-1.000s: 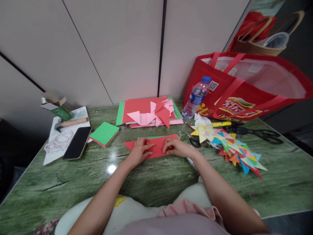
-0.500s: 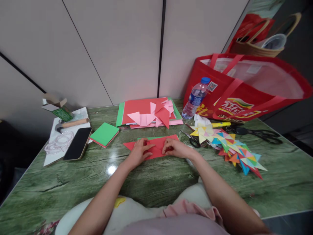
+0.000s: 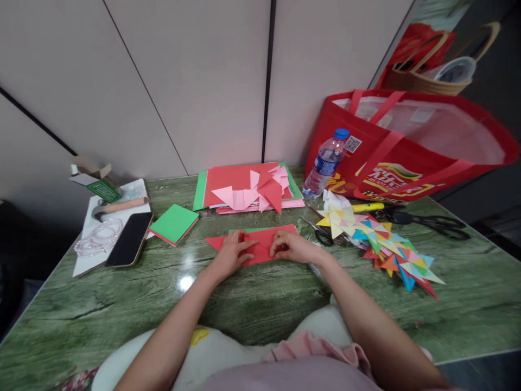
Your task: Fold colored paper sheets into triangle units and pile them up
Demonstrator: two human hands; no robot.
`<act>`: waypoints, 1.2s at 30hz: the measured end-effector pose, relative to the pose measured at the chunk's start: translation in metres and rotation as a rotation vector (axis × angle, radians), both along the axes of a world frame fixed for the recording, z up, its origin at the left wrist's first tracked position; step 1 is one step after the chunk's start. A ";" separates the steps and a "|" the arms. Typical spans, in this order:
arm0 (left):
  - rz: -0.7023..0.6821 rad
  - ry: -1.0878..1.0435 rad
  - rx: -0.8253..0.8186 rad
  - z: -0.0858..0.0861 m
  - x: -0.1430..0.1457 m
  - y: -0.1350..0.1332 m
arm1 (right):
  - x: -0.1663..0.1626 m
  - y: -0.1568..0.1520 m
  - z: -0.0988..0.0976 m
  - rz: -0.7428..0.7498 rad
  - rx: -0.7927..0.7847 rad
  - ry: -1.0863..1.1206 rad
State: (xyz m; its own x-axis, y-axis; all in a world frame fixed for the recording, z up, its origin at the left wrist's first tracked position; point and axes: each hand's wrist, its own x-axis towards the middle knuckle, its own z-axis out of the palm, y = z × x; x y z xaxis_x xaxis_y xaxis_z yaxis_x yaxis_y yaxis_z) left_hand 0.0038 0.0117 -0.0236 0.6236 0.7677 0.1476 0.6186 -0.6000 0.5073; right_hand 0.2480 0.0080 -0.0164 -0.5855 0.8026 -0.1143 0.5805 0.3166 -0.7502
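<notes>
A folded sheet of red origami paper (image 3: 260,247) lies on the green marbled table, its pointed end to the left and a strip of green showing along its far edge. My left hand (image 3: 234,252) bends over the left part, fingers curled and thumb on the paper. On the right part, my right hand (image 3: 290,247) has its thumb and fingers drawn together in a pinch at the paper. Pink and red folded pieces (image 3: 268,187) rest on a stack of coloured paper (image 3: 228,176) just behind.
To the left are a square green paper stack (image 3: 175,222), a phone (image 3: 130,239), a hammer (image 3: 122,205) and a small box (image 3: 101,184). On the right stand a bottle (image 3: 325,165) and red bag (image 3: 370,146), near scissors (image 3: 323,234) and colourful folded stars (image 3: 391,244).
</notes>
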 end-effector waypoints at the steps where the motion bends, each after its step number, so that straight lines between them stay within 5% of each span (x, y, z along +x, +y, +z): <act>1: 0.001 0.000 0.000 0.000 0.000 0.000 | 0.000 0.000 0.000 0.000 0.002 -0.002; 20: -0.009 0.015 -0.007 0.002 0.001 0.000 | 0.000 0.000 -0.001 -0.013 -0.008 0.010; 36: 0.077 -0.071 -0.054 0.008 0.006 -0.007 | -0.022 -0.013 0.016 -0.104 0.118 -0.184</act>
State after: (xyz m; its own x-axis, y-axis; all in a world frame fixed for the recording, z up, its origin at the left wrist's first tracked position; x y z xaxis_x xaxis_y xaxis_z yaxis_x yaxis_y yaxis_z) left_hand 0.0102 0.0048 -0.0159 0.5518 0.8211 0.1463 0.6232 -0.5225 0.5819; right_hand 0.2262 -0.0051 -0.0008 -0.4772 0.8715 -0.1133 0.7380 0.3274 -0.5901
